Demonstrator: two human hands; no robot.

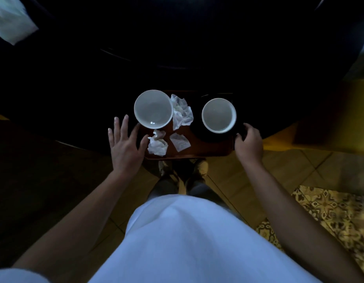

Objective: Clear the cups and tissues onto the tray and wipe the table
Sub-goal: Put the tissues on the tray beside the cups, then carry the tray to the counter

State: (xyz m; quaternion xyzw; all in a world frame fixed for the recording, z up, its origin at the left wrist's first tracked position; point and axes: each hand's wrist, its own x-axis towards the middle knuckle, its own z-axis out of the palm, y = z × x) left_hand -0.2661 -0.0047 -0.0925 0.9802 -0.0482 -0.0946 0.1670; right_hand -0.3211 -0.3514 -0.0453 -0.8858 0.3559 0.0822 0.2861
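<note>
Our right hand (249,144) grips the tray's (197,154) right edge, left hand (126,144) spread (cups, tissues loaded); next, wiping.

White cups (153,109); brown tray (199,152); white tissues (182,112).

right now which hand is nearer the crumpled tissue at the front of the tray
Left. The left hand is open just left of the crumpled tissue, its thumb almost touching it. The right hand curls at the tray's right edge, beyond the right cup.
</note>
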